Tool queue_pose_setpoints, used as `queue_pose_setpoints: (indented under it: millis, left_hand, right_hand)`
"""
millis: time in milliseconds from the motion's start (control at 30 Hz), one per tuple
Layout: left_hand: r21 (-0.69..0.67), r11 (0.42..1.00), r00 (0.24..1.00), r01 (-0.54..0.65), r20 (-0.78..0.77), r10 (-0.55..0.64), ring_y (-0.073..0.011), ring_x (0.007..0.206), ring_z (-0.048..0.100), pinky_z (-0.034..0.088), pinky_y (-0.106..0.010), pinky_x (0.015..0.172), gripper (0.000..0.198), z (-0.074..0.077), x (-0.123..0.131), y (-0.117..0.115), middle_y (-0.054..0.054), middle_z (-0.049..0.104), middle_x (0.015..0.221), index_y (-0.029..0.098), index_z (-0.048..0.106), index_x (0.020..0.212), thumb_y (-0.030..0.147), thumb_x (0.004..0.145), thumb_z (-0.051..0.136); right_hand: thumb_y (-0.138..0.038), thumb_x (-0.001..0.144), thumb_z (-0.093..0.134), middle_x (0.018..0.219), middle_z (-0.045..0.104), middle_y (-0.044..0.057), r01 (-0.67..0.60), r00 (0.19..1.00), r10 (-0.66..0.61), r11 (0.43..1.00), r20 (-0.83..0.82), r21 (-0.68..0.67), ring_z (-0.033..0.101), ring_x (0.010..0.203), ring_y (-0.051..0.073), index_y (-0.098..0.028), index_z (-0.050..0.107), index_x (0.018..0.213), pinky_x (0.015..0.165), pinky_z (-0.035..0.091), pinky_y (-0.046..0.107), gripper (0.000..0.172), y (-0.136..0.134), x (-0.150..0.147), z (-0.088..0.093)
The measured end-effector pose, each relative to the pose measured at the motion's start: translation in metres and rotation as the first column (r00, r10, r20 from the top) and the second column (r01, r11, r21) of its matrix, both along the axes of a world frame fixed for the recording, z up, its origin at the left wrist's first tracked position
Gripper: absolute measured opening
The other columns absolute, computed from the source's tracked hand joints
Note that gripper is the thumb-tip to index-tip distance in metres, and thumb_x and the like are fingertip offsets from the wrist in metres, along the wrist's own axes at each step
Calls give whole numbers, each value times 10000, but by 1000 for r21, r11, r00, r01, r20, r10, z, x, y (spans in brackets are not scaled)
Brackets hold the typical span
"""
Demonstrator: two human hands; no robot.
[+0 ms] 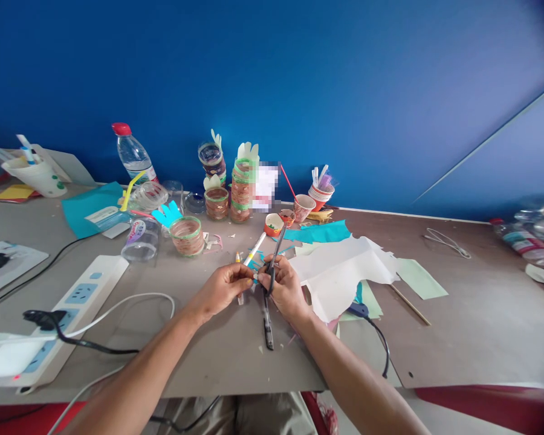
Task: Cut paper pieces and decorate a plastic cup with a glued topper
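My left hand [224, 291] is closed at the middle of the table, thumb and fingertips pinched on a tiny pale piece [255, 277]. Just right of it, my right hand [284, 287] is wrapped round the handles of dark scissors [278, 244], whose blades point up and away. The fingertips of both hands almost meet. A black pen [268, 329] lies below my right hand. Beyond the hands rests a white marker [255, 248] among small blue paper scraps. White paper [340, 272] lies right of my right hand. A twine-wrapped jar [187, 235] with blue paper petals stands to the left.
A power strip [79, 314] with cables lies at left. Twine-wrapped jars [242, 190], a red-capped bottle [133, 151] and paper cups [321, 194] stand towards the blue wall. A wooden stick [410, 305] and green paper [421, 278] lie at right.
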State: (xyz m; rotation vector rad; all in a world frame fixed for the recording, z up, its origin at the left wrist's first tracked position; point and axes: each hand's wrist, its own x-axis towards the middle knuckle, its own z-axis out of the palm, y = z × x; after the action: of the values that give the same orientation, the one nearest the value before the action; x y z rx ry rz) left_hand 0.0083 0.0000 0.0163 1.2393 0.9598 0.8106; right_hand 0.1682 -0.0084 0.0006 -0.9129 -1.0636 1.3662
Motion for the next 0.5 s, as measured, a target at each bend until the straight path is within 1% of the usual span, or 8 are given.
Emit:
queue_pose_setpoints:
  millis: [133, 233, 500]
  left_hand:
    - [5, 1000, 1000, -12, -3, 12, -79, 544, 416, 343, -213, 497, 353, 1, 2, -1, 37, 517, 635, 143, 627, 784, 451, 658, 744]
    - [19, 1000, 1000, -21, -10, 21, -77, 538, 419, 343, -211, 491, 350, 0, 2, -1, 34, 522, 633, 145, 618, 766, 460, 669, 735]
    - [26, 998, 998, -61, -19, 61, -78, 524, 420, 331, -216, 485, 341, 0, 2, -1, 42, 507, 616, 144, 608, 777, 450, 675, 718]
  right_hand:
    - [-271, 655, 786, 638, 560, -79, 10, 998, -12, 999, 56, 50, 495, 539, 82, -229, 505, 951, 509, 376, 203, 411, 0, -1, -4]
    - [-274, 660, 782, 645, 565, -77, 5, 997, -9, 998, 77, 56, 487, 532, 79, -227, 505, 955, 501, 367, 201, 407, 0, -2, -5]
    - [-261, 671, 768, 642, 549, -77, -34, 998, 30, 997, 62, 69, 502, 556, 85, -227, 497, 955, 527, 389, 202, 394, -1, -3, -5]
